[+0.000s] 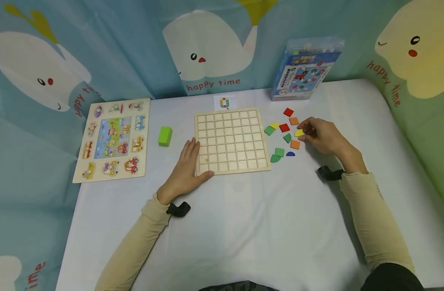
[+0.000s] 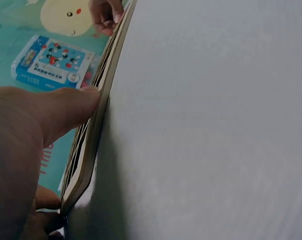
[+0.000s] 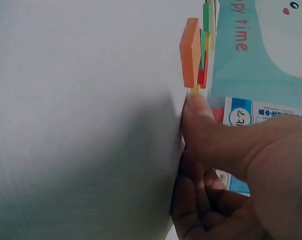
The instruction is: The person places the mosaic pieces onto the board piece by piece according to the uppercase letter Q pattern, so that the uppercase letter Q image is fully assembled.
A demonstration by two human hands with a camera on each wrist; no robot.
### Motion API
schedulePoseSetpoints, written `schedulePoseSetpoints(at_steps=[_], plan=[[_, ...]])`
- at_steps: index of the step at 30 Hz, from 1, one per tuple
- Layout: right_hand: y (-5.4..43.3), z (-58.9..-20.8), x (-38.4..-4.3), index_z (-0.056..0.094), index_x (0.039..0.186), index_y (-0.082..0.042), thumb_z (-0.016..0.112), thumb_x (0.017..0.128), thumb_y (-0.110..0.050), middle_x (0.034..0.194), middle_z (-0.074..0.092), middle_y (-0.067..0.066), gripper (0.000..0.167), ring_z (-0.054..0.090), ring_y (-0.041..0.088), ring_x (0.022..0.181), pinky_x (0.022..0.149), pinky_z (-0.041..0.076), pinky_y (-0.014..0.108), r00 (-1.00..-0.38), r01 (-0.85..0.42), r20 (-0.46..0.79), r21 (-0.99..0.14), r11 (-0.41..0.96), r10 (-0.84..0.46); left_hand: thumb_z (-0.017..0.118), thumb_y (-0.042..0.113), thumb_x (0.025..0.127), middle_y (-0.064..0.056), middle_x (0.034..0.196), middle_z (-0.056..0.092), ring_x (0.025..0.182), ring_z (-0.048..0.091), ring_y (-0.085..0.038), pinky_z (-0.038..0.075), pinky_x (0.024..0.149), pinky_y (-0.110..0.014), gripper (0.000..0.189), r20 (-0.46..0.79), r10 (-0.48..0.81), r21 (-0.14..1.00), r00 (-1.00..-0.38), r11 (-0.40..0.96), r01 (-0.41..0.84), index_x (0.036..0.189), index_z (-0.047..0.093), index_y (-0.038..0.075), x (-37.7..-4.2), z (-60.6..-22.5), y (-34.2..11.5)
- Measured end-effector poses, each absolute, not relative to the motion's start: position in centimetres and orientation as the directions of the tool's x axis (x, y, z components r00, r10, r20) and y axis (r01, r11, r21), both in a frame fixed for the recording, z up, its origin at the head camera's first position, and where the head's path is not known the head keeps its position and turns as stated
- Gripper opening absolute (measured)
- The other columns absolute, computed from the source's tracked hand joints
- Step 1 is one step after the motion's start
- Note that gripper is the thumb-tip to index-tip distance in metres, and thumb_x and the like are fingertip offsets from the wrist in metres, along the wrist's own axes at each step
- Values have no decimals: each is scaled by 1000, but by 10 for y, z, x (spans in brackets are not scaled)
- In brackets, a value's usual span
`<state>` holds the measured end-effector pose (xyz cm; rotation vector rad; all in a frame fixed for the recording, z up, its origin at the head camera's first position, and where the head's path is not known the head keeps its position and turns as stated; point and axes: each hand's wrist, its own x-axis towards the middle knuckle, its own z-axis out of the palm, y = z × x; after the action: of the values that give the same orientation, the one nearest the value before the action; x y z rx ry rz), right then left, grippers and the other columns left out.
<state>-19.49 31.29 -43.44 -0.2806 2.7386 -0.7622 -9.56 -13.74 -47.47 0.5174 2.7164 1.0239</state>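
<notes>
A wooden grid board [image 1: 231,173] lies at the middle of the table in the head view. My left hand [image 1: 185,171] rests at its near left corner, fingers straight along the left side and thumb on the front edge; the left wrist view shows the thumb [image 2: 73,107] against that edge. To the board's right, my right hand [image 1: 322,135] pinches a yellow rounded piece [image 1: 299,132] between thumb and fingers, low over the table. Close by lie an orange square [image 1: 295,144], another orange square [image 1: 294,121], a green quarter-round piece [image 1: 287,138] and a red square [image 1: 284,127].
A small pattern card [image 1: 225,102] lies behind the board. Left of it are a green block [image 1: 165,136] and a picture puzzle board [image 1: 142,139]. At the back right stands a blue box [image 1: 305,70]. More pieces, including a blue half-round [image 1: 290,154], lie beside the grid.
</notes>
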Motion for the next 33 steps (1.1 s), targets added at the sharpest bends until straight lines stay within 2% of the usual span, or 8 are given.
schedulePoseSetpoints(at_steps=[7,16,18,20,22,24,33], plan=[[310,-433,-193,56,134,6,66,105,-9,125,58,29,34,52,42,112,103,49,59,-941,-82,-241,-523,848,-239,76,38,97,-16,179,-1,166,-7,-33,10,131,-60,106,-55,396,692,-917,677,251,169,9,-2,-98,-474,-142],[312,-429,-193,52,136,8,62,107,-7,127,59,30,34,54,43,115,108,47,62,-933,-130,-214,-550,825,-289,76,37,98,-17,179,-1,166,-7,-33,10,131,-60,105,-54,397,698,-916,671,250,168,10,-3,-97,-471,-145],[311,-428,-192,53,136,7,63,106,-7,127,61,29,34,57,41,114,108,50,54,-941,-147,-174,-561,814,-290,76,36,98,-18,179,0,166,-7,-34,11,131,-61,105,-50,397,699,-916,669,252,168,10,-4,-96,-471,-146],[310,-427,-191,56,136,6,64,105,-6,124,64,28,34,59,40,112,104,52,33,-950,-167,-124,-577,800,-287,76,36,98,-18,178,-1,166,-7,-34,10,131,-60,105,-54,398,697,-916,672,251,168,10,-4,-97,-471,-146],[307,-427,-189,59,135,5,67,104,-5,120,67,26,33,62,38,107,93,47,12,-958,-197,-59,-580,791,-282,75,37,98,-18,179,-2,166,-7,-34,10,131,-60,105,-58,400,693,-914,676,252,168,9,-4,-97,-471,-146],[302,-427,-187,62,134,4,69,102,-3,117,68,26,33,64,38,103,82,36,1,-961,-225,0,-581,782,-276,75,38,99,-17,179,-2,166,-8,-33,9,131,-58,105,-64,403,689,-913,679,252,169,9,-3,-98,-472,-145],[275,-427,-187,66,129,4,74,100,-8,115,72,23,32,69,39,96,78,39,1,-956,-287,137,-629,723,-259,74,39,99,-16,179,-4,166,-9,-31,8,132,-57,105,-79,410,682,-909,687,251,169,8,-3,-99,-476,-143]])
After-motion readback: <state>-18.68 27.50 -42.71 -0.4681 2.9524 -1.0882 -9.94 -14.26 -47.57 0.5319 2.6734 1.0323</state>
